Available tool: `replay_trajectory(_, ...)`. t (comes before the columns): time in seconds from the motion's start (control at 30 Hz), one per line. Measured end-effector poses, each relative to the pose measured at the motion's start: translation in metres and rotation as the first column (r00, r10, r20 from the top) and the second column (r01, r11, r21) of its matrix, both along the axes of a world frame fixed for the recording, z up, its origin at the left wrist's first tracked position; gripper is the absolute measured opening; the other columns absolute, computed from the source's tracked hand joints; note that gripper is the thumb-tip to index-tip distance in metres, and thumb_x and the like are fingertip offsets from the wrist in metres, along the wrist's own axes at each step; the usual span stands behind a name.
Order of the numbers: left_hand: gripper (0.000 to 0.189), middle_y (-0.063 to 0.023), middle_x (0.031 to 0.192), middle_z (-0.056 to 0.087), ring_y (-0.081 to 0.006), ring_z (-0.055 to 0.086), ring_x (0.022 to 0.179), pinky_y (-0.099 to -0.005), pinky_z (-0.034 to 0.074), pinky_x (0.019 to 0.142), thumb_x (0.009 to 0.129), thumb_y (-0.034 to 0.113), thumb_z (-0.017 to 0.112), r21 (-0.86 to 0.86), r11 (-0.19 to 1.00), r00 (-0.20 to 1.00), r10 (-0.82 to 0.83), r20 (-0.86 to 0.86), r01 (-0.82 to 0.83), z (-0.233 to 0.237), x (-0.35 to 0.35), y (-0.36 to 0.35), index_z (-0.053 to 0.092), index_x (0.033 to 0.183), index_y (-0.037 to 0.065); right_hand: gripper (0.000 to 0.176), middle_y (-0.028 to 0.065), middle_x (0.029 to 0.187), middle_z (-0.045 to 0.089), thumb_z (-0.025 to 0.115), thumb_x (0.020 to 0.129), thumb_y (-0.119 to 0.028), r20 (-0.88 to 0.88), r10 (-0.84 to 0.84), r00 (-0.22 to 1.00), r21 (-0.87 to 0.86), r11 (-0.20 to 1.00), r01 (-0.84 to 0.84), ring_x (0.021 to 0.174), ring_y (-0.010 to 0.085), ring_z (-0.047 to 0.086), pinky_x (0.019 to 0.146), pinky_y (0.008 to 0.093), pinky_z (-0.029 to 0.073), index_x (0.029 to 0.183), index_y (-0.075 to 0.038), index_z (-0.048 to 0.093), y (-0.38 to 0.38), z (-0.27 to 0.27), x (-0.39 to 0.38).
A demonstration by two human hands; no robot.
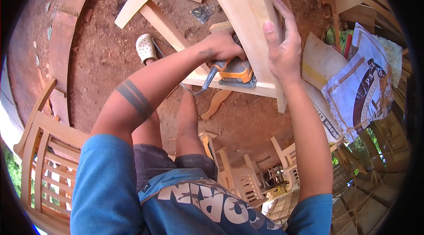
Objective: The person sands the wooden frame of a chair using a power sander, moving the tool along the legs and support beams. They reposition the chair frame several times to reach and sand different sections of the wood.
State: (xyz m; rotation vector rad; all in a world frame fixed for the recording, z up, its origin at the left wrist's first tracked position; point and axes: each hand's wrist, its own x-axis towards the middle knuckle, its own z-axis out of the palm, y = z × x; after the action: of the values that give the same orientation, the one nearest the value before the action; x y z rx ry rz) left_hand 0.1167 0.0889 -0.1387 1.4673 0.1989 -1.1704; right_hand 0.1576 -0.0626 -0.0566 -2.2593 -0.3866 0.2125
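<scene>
My left hand [226,46] is closed around an orange and dark grey electric sander [236,71], with a grey cord leaving its back end. The sander sits against the pale wooden chair [247,18], close to a lower rail; its pad's exact contact is hard to see. On the chair's right side, my right hand [285,43] grips a thick upright edge. Its thumb lies on the near side and a finger stretches along the far side, while the other fingers are partly hidden.
A slatted wooden chair [55,160] stands at the left, and several more chair frames [247,182] are lower down. Printed sacks [357,85] lie on the right. A curved wood offcut [216,104] rests on the reddish dirt ground [110,54]. My foot wears a pale clog [145,48].
</scene>
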Motion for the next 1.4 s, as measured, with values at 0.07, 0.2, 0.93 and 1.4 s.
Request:
replay_trajectory(0.07,0.086,-0.0220,0.120,0.068,-0.0339,0.066,0.110,-0.0376,0.051,0.097,0.063,0.037,0.080,0.002,1.000,0.999,-0.006,-0.034,0.007,0.002,0.000,0.001,0.055,0.138,0.003,0.056,0.0193,0.138,0.059,0.067,0.096,-0.037,-0.014,-0.001,1.000,0.006,1.000,0.001,0.127,0.0322,0.057,0.109,0.0390,0.043,0.135,0.001,0.056,0.000,0.001,-0.001)
replay_trajectory(0.2,0.089,-0.0238,0.122,0.067,-0.0351,0.065,0.113,-0.0382,0.051,0.099,0.063,0.039,0.080,0.068,0.998,1.000,0.001,0.001,-0.001,0.008,-0.012,0.009,0.053,0.140,0.004,0.054,0.0192,0.138,0.059,0.067,0.096,-0.035,-0.021,0.011,1.000,0.016,1.000,-0.011,0.128,0.0322,0.057,0.109,0.0391,0.043,0.135,0.001,0.055,0.001,0.000,0.001)
replay_trajectory(0.93,0.086,-0.0215,0.118,0.068,-0.0319,0.065,0.110,-0.0372,0.050,0.097,0.063,0.034,0.084,0.114,0.993,1.000,0.002,-0.030,0.002,-0.037,-0.031,0.019,0.055,0.139,0.008,0.054,0.0196,0.142,0.056,0.064,0.097,-0.032,-0.052,0.027,0.998,-0.009,1.000,-0.028,0.133,0.0309,0.053,0.113,0.0397,0.039,0.138,0.002,0.053,0.003,0.006,0.002)
replay_trajectory(1.4,0.082,-0.0190,0.118,0.068,-0.0305,0.065,0.110,-0.0378,0.052,0.096,0.062,0.032,0.083,0.004,1.000,0.998,0.030,-0.062,-0.030,-0.033,-0.019,0.007,0.057,0.137,0.009,0.067,0.0224,0.144,0.053,0.074,0.087,-0.033,-0.045,0.013,0.999,-0.115,0.993,-0.018,0.135,0.0345,0.051,0.114,0.0421,0.038,0.139,0.003,0.051,0.000,0.006,0.000)
